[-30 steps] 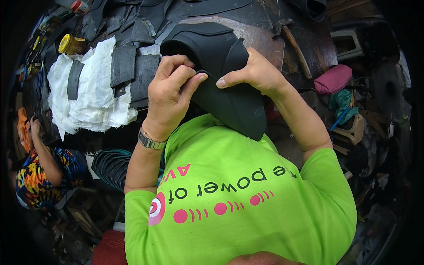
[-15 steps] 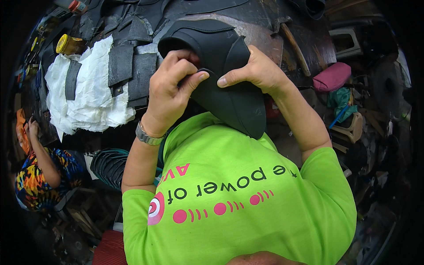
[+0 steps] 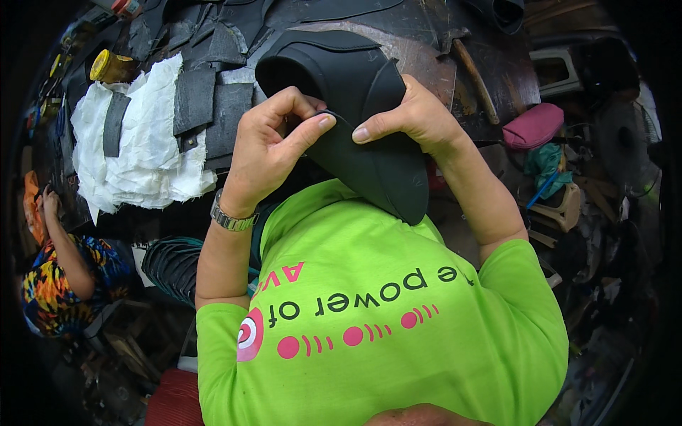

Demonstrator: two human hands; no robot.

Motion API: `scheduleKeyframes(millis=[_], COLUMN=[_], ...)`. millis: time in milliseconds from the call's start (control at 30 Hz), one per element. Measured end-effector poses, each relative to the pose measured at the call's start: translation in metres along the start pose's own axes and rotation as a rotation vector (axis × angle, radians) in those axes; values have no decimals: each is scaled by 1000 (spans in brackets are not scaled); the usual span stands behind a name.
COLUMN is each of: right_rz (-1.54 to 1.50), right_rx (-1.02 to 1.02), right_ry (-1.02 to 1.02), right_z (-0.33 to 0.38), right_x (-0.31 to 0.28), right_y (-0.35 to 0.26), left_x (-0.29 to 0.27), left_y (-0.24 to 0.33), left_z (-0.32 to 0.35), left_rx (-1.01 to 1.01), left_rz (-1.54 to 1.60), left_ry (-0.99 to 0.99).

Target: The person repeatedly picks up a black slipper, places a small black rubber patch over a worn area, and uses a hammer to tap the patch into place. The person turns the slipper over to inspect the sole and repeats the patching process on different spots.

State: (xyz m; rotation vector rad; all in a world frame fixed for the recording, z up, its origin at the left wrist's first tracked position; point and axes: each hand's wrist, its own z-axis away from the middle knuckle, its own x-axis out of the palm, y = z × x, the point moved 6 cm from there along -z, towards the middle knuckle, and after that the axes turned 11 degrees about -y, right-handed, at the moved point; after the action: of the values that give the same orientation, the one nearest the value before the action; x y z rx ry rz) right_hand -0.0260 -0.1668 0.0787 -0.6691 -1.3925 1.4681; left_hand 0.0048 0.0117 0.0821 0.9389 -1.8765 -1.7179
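Note:
I hold a black shoe upper (image 3: 369, 135) in front of my chest, its open collar pointing away from me. My left hand (image 3: 266, 153) pinches the near edge of the upper between thumb and forefinger. My right hand (image 3: 419, 117) grips the right side of the same piece, thumb pressed on its seam close to the left thumb. A metal watch sits on my left wrist. The upper's lower end rests against my bright green shirt (image 3: 383, 319).
A dark workbench (image 3: 440, 42) lies beyond, with black cut leather pieces (image 3: 206, 78), a white cloth (image 3: 142, 149), a yellow tin (image 3: 106, 65) and a wooden-handled hammer (image 3: 472, 71). A pink pouch (image 3: 533, 124) sits right. Another person in a patterned shirt (image 3: 50, 284) sits lower left.
Both hands and the shoe upper have stayed nearly in place; my left fingers shifted slightly along the upper's edge.

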Motion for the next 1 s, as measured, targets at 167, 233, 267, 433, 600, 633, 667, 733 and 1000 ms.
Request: scheduleKeyframes(millis=[167, 233, 267, 433, 600, 633, 667, 733, 1000], right_rz=[-13, -3, -3, 289, 1209, 1331, 1509, 1736, 1521], right_rx=[-27, -16, -24, -154, -697, -766, -830, -837, -481], right_ry=[-26, -49, -63, -147, -185, -174, -51, 55, 87], right_z=[3, 2, 2, 2, 18, 16, 7, -6, 8], right_x=[0, 2, 4, 16, 24, 20, 17, 6, -22], right_y=[-2, -3, -6, -54, -118, -117, -106, -75, 3], left_x=[-1, -2, -2, -10, -24, -24, -24, -17, 19], left_y=[-2, 2, 2, 18, 27, 12, -5, -26, -44], left_z=[0, -2, -3, -2, 1, -4, -15, -27, -2], left_rx=[-167, -146, -178, -175, 476, 443, 401, 488, 212], left_rz=[94, 267, 333, 98, -356, -369, -387, -562, -933], left_ry=[-1, 74, 119, -112, 68, 111, 175, 243, 38])
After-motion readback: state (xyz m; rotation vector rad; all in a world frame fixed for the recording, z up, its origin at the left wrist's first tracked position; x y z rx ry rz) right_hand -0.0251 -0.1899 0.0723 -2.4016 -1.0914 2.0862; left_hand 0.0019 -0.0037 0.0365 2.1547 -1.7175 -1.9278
